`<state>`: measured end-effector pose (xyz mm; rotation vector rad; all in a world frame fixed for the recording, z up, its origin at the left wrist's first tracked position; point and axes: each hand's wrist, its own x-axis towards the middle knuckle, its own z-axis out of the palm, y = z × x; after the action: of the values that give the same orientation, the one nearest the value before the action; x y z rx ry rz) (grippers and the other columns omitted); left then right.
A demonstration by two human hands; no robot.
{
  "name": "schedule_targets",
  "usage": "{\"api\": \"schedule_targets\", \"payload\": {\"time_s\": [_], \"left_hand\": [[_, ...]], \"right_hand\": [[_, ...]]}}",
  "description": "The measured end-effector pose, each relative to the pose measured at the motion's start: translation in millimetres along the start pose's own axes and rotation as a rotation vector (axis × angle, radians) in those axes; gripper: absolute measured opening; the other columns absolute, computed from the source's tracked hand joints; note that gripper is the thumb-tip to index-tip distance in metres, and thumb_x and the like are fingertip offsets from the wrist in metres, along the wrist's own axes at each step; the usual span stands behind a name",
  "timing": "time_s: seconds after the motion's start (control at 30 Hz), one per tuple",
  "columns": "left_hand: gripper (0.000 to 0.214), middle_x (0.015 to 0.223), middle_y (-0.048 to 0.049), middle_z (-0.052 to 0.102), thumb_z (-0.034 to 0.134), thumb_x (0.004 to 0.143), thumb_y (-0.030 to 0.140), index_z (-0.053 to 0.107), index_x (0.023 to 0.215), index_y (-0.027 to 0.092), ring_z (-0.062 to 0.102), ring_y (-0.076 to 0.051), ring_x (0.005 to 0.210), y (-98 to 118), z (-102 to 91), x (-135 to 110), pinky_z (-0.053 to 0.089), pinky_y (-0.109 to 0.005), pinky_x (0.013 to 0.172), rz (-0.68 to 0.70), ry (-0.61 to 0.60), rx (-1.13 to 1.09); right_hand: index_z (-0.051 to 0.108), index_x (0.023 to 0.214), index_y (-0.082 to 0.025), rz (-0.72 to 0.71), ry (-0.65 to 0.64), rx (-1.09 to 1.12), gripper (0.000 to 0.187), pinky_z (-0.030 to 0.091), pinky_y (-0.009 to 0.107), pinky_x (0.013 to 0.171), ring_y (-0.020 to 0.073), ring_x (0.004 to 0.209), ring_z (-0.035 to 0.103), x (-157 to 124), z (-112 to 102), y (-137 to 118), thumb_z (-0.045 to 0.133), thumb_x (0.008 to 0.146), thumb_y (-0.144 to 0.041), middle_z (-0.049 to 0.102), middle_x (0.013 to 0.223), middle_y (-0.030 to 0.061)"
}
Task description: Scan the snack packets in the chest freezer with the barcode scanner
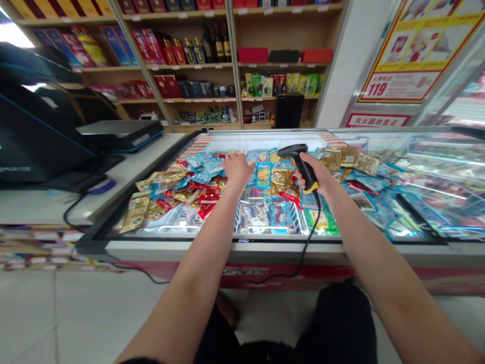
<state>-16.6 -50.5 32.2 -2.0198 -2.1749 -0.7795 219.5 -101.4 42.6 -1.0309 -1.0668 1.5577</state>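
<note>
My left hand [238, 169] reaches palm down over the chest freezer and rests on a heap of foil snack packets [261, 177], holding nothing that I can see. My right hand [316, 174] grips a black and yellow handheld barcode scanner [301, 162], its head pointing up and to the left above the packets. Its black coiled cord [308, 247] hangs down over the freezer's front rim [227, 250]. Blue, gold and red packets lie piled across the open section, and those under my hands are partly hidden.
A sliding glass lid [435, 187] covers the freezer's right part. At left stands a white counter [132, 172] with a black monitor and a flat black device. Wooden shelves of boxes and bottles [197, 65] fill the back wall, and a red-and-yellow poster hangs at right.
</note>
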Motion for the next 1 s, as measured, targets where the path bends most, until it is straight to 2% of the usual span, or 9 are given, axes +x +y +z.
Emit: {"api": "schedule_targets", "payload": {"time_s": [0.07, 0.17, 0.27, 0.4, 0.53, 0.7, 0.83, 0.9, 1.0], "left_hand": [[0.053, 0.129, -0.0156, 0.061, 0.058, 0.084, 0.056, 0.068, 0.12, 0.02, 0.053, -0.034, 0.124, 21, 6.1, -4, 0.039, -0.045, 0.106, 0.064, -0.126, -0.002], [0.071, 0.134, -0.0189, 0.059, 0.063, 0.074, 0.071, 0.067, 0.121, 0.018, 0.05, -0.037, 0.128, 48, 18.0, -9, 0.042, -0.045, 0.103, 0.115, -0.338, 0.011], [0.086, 0.139, -0.0207, 0.054, 0.069, 0.063, 0.076, 0.065, 0.124, 0.017, 0.045, -0.04, 0.133, 66, 31.8, -13, 0.04, -0.047, 0.106, 0.14, -0.452, 0.031], [0.087, 0.141, -0.018, 0.054, 0.075, 0.061, 0.072, 0.059, 0.13, 0.021, 0.045, -0.037, 0.133, 71, 44.5, -15, 0.04, -0.045, 0.105, 0.169, -0.413, -0.029], [0.082, 0.128, -0.0129, 0.063, 0.082, 0.064, 0.055, 0.053, 0.135, 0.026, 0.056, -0.032, 0.122, 65, 48.4, -15, 0.045, -0.039, 0.097, 0.184, -0.385, -0.202], [0.074, 0.115, -0.0123, 0.07, 0.082, 0.068, 0.035, 0.053, 0.134, 0.018, 0.067, -0.026, 0.101, 57, 46.6, -9, 0.049, -0.031, 0.084, 0.126, -0.43, -0.37], [0.065, 0.117, -0.0156, 0.07, 0.088, 0.056, 0.037, 0.068, 0.114, 0.015, 0.065, -0.031, 0.11, 50, 33.3, -7, 0.048, -0.031, 0.089, 0.19, -0.527, -0.265], [0.064, 0.121, -0.0157, 0.069, 0.091, 0.047, 0.04, 0.072, 0.105, 0.018, 0.06, -0.036, 0.118, 49, 25.3, -9, 0.047, -0.035, 0.094, 0.232, -0.537, -0.162], [0.056, 0.118, -0.0179, 0.07, 0.091, 0.045, 0.039, 0.075, 0.094, 0.017, 0.056, -0.041, 0.122, 51, 18.2, -14, 0.044, -0.042, 0.101, 0.256, -0.551, -0.063]], "right_hand": [[0.059, 0.096, -0.016, -0.006, 0.006, 0.013, 0.035, 0.041, 0.022, 0.031, 0.0127, 0.033, 0.049, 0, -1, -1, 0.044, 0.1, -0.048, 0.056, 0.05, 0.0], [0.059, 0.096, -0.017, -0.005, 0.016, 0.028, 0.035, 0.042, 0.022, 0.031, 0.0129, 0.033, 0.049, 1, -2, -2, 0.045, 0.1, -0.049, 0.056, 0.05, -0.0002], [0.059, 0.094, -0.017, 0.002, 0.033, 0.028, 0.034, 0.042, 0.022, 0.031, 0.013, 0.033, 0.05, 3, -2, -1, 0.047, 0.099, -0.048, 0.058, 0.05, 0.0001], [0.058, 0.091, -0.017, 0.009, 0.056, 0.032, 0.033, 0.043, 0.022, 0.031, 0.0127, 0.033, 0.051, 5, -2, 0, 0.046, 0.101, -0.046, 0.058, 0.05, 0.0004], [0.058, 0.089, -0.017, -0.005, 0.06, 0.054, 0.034, 0.043, 0.021, 0.031, 0.0123, 0.034, 0.051, 4, -2, -1, 0.047, 0.101, -0.047, 0.059, 0.05, 0.0008], [0.058, 0.091, -0.017, -0.012, 0.056, 0.042, 0.035, 0.043, 0.022, 0.031, 0.0123, 0.034, 0.051, 4, -3, 0, 0.051, 0.098, -0.051, 0.059, 0.051, 0.0008], [0.058, 0.093, -0.017, -0.017, 0.058, 0.022, 0.037, 0.043, 0.022, 0.031, 0.0125, 0.034, 0.051, 5, -3, 1, 0.053, 0.097, -0.053, 0.059, 0.051, 0.0005], [0.058, 0.093, -0.018, -0.019, 0.063, 0.017, 0.036, 0.043, 0.022, 0.031, 0.0126, 0.034, 0.051, 5, -3, 1, 0.054, 0.096, -0.054, 0.059, 0.051, 0.0004], [0.058, 0.093, -0.018, -0.02, 0.068, 0.018, 0.034, 0.043, 0.023, 0.031, 0.0129, 0.034, 0.051, 5, -2, 1, 0.052, 0.097, -0.051, 0.059, 0.051, 0.0005]]}}
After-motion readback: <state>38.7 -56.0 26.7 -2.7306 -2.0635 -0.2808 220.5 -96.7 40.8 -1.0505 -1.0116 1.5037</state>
